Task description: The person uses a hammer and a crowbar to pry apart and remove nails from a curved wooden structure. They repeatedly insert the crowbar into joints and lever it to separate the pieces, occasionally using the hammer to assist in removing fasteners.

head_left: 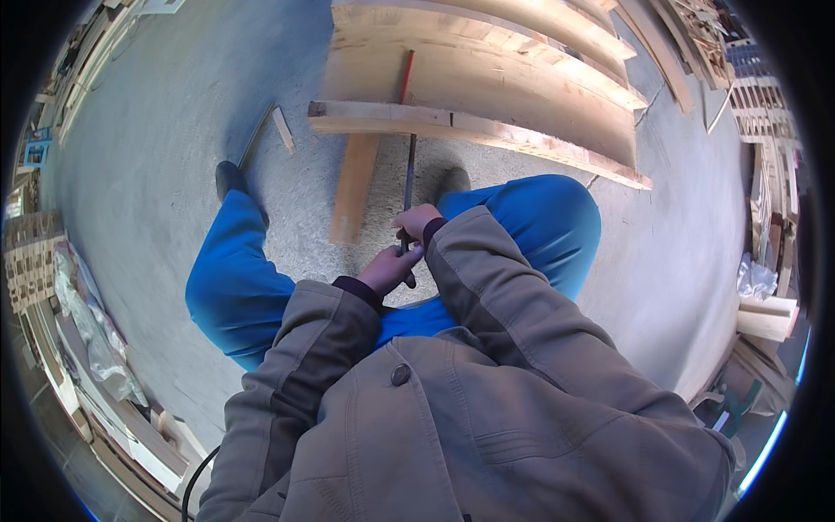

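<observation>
Dark metal bar (410, 174): near end clasped by both hands, fingers wrapped round it, right hand (420, 219) ahead of left hand (383, 271). Bar passes behind front board (496, 130) of wooden frame (487, 65); red length (407, 78) beyond, probably the same tool. Step, as judged: prying that board. Next move: likely firm, two-handed leverage. Plank (355, 191): on concrete floor (156, 174), left of bar.

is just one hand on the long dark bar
No, the left hand and the right hand are both closed around the bar.
</observation>
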Demonstrator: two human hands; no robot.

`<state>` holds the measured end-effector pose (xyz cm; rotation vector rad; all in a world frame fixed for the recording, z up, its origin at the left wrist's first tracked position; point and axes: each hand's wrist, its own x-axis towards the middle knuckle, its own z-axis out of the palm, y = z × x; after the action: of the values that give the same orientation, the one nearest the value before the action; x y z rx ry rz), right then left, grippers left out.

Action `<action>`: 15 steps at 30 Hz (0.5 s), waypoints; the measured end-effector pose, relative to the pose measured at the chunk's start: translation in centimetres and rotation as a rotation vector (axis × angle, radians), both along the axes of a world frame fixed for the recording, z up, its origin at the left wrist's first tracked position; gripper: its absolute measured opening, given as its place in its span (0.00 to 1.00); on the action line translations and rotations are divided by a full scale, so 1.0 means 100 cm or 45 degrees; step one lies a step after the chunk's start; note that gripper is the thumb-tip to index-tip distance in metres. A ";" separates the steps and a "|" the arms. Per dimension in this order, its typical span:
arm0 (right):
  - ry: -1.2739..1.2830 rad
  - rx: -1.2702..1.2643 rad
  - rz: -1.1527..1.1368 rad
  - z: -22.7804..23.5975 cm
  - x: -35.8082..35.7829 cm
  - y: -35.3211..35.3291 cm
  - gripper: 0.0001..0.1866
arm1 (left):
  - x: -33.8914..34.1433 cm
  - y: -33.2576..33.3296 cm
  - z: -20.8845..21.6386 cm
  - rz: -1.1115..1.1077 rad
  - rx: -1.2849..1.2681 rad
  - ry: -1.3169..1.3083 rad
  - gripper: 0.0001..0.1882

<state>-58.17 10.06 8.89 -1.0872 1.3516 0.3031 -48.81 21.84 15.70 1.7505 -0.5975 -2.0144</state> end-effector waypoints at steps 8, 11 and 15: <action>0.008 0.121 -0.625 -0.078 0.044 -0.020 0.07 | 0.031 0.028 -0.058 -0.279 -0.010 -0.317 0.14; 0.094 0.132 -0.438 -0.093 0.050 -0.012 0.07 | 0.043 0.035 -0.083 -0.466 -0.019 -0.598 0.12; 0.240 0.248 -0.693 -0.104 0.044 -0.006 0.04 | 0.055 0.034 -0.110 -0.600 0.035 -0.799 0.12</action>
<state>-53.82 9.50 -1.54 -0.5078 1.6886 0.1303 -43.31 25.25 4.75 2.4498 -1.2802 -1.7048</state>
